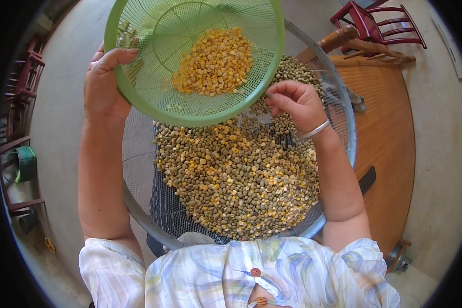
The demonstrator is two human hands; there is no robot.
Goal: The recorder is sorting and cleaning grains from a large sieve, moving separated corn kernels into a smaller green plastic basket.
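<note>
My left hand (pixel 107 82) grips the rim of a green plastic colander (pixel 161 110), thumb over the edge. The colander is tilted, and a heap of yellow split kernels (pixel 215 61) lies inside it. Close to the colander's lower right rim, my right hand (pixel 296 105) has its fingers curled in a pinch; whatever they hold, if anything, is too small to make out. Beneath both hands is a large round mesh sieve (pixel 138 164) with a metal rim. Greenish-brown beans (pixel 226 190) mixed with yellow and pale pieces spread over it; the colander hides part of them.
To the right stands a brown wooden table or bench (pixel 387 118). A dark red chair (pixel 362 23) is at the far right. More dark red chairs (pixel 23 84) line the left side, with a green item (pixel 25 164) by them. The floor (pixel 59 169) is pale.
</note>
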